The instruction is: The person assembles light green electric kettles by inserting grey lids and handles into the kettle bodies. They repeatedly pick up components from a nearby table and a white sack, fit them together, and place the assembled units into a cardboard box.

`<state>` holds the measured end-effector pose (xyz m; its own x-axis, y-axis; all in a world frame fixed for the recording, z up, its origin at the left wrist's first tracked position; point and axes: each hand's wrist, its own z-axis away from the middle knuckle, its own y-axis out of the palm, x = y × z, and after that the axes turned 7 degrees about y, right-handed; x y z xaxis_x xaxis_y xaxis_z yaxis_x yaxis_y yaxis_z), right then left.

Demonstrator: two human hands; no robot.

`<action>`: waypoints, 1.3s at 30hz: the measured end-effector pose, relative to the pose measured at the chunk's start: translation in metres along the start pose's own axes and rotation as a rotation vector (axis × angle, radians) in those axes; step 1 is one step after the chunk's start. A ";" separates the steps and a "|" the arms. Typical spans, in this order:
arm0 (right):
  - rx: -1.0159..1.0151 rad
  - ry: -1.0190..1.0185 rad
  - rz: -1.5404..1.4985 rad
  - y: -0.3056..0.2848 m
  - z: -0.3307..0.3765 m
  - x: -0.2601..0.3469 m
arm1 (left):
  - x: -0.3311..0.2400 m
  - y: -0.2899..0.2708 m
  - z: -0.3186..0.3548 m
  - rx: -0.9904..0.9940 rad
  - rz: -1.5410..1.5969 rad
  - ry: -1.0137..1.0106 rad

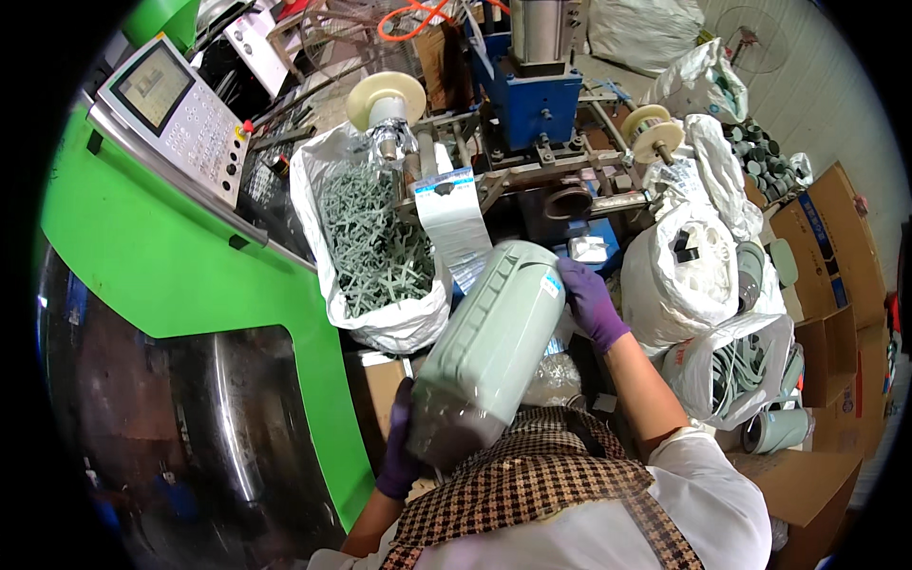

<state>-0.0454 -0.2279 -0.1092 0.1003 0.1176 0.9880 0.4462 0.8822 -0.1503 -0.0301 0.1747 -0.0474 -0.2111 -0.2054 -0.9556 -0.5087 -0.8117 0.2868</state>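
Note:
A large grey-green plastic container point(494, 328) is held tilted in front of my apron. Its lower end is see-through and dark, and a small blue-and-white label sits near its upper corner. My right hand point(593, 302), in a purple glove, grips the upper right end. My left hand point(399, 445), also gloved in purple, presses against the lower left side, its fingers partly hidden behind the container. Just beyond, a printed silvery film strip point(454, 220) hangs from the blue press point(537, 104).
At the left stands a green machine point(133, 247) with a control panel point(176, 119). A white sack point(318, 204) of grey-green plastic scraps is beside it. White sacks point(665, 285) and an open cardboard box point(817, 247) crowd the right. Film spools point(655, 131) flank the press.

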 end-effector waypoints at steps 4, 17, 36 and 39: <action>-0.206 0.322 -0.423 -0.025 0.025 -0.103 | 0.061 0.045 -0.034 -0.086 0.369 -0.162; -0.420 0.617 -0.292 -0.189 0.265 -0.116 | 0.221 0.230 -0.260 0.337 -1.745 0.864; -0.621 0.394 -0.179 -0.223 0.306 -0.032 | 0.201 0.287 -0.395 0.735 -2.082 0.305; -0.747 0.269 0.104 -0.238 0.328 -0.027 | 0.172 0.310 -0.361 0.729 -2.106 0.383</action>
<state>-0.4463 -0.2918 -0.0885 0.3432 -0.0156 0.9391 0.8905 0.3234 -0.3201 0.0771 -0.3098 -0.1471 0.9374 0.2664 0.2242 0.1377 0.3077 -0.9415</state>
